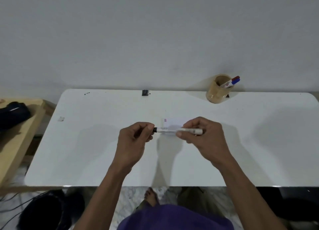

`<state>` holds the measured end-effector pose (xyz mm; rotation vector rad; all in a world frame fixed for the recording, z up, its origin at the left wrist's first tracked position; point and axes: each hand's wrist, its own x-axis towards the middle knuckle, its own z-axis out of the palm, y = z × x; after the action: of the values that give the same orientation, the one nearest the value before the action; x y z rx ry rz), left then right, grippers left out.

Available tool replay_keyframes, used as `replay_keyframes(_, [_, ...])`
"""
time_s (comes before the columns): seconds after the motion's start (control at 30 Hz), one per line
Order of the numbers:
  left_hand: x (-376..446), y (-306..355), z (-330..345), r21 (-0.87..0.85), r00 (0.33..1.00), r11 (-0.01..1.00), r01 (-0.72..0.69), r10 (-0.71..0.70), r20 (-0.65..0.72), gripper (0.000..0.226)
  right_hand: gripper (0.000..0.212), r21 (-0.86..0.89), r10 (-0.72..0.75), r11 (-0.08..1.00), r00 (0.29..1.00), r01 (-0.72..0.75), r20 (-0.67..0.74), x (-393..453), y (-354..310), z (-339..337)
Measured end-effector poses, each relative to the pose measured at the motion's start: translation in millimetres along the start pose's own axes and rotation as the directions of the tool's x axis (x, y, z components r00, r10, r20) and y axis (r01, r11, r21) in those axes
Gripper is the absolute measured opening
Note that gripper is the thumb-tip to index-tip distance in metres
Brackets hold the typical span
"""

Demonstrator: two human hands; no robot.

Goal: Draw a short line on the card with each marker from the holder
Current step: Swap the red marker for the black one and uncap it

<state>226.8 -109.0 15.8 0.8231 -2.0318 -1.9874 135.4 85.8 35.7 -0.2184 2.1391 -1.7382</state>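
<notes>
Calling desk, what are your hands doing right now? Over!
Left hand pinches black cap end, right hand grips marker barrel. Card shows two short lines. Red, blue markers in holder. Nothing blocking.

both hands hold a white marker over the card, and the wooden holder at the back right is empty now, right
Not quite. The head view shows the round wooden holder still has two markers in it, a red-capped marker and a blue-capped marker. The rest stands: the left hand and right hand hold the white marker over the white card.

A white table [86,152] with rounded corners stands against a plain pale grey wall [138,31]. A light wooden bench [22,134] sits at left, above marbled floor [127,200].
</notes>
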Motion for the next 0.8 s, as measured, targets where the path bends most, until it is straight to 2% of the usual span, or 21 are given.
replay_keyframes(0.1, [-4.0,-4.8,-4.4,0.089,0.996,0.996,-0.016,0.008,0.086,0.008,0.026,0.361,0.157,0.926,0.983,-0.114,-0.092,-6.1,1.9,15.0])
replay_keyframes(0.17, [-1.2,-8.1,-3.9,0.138,0.995,0.99,-0.027,0.013,0.102,0.006,0.024,0.503,0.242,0.848,0.966,-0.166,-0.091,-7.7,3.0,28.5])
replay_keyframes(0.3, [5.8,-11.6,4.5,0.22,0.99,0.973,-0.075,0.046,0.134,0.014,0.008,0.449,0.256,0.87,0.965,-0.203,-0.059,-3.4,8.9,48.5])
replay_keyframes(0.4, [12.9,-14.7,8.5,0.276,0.993,0.959,-0.066,0.036,0.113,0.023,0.01,0.424,0.256,0.882,0.965,-0.207,-0.06,7.8,14.1,51.8])
replay_keyframes(0.5, [22.7,-15.4,9.7,0.255,0.997,0.967,-0.004,-0.015,0.074,0.029,0.011,0.455,0.256,0.866,0.966,-0.209,-0.042,22.7,18.7,47.8])
replay_keyframes(0.63, [43.6,-17.7,9.0,0.296,0.999,0.954,0.048,-0.046,-0.014,0.016,0.011,0.493,0.284,0.845,0.955,-0.209,-0.082,47.4,24.0,33.8])
replay_keyframes(0.7, [60.2,-21.6,8.4,0.402,0.995,0.914,0.056,-0.016,-0.103,0.007,0.01,0.471,0.284,0.858,0.953,-0.205,-0.103,58.6,27.6,25.7])
replay_keyframes(0.8, [89.3,-30.4,9.6,0.544,0.984,0.837,0.066,0.036,-0.173,0.009,0.009,0.428,0.284,0.879,0.952,-0.21,-0.115,74.0,34.8,16.3])
